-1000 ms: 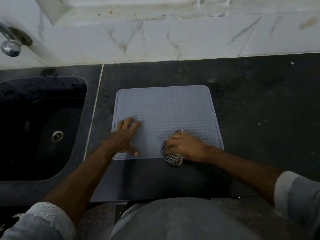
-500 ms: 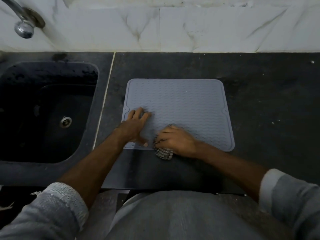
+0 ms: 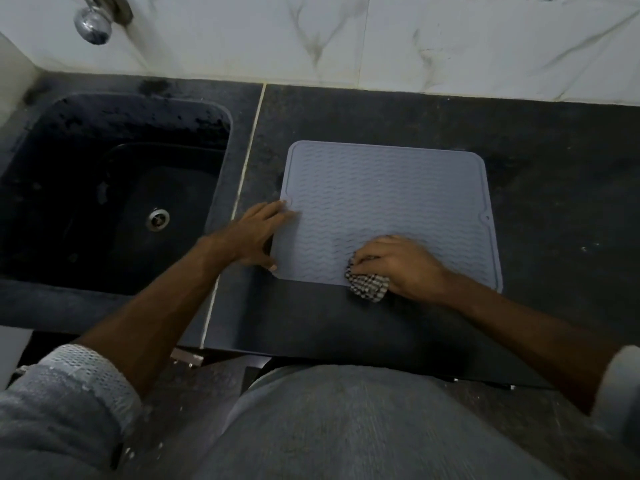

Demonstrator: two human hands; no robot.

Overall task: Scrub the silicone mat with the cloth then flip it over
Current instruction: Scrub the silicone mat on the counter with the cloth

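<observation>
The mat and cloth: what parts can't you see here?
- Silicone mat underside: head view, faces the countertop.
- Most of the checkered cloth: covered by the right hand.
- Mat's near-left edge: under the left hand.
- Tap: cut off by the top edge.

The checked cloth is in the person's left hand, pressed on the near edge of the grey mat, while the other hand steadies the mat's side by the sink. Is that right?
Not quite: the head view shows the checked cloth in the right hand, not the left. The rest holds: it is pressed on the near edge of the grey mat, while the left hand steadies the mat's side by the sink.
</observation>
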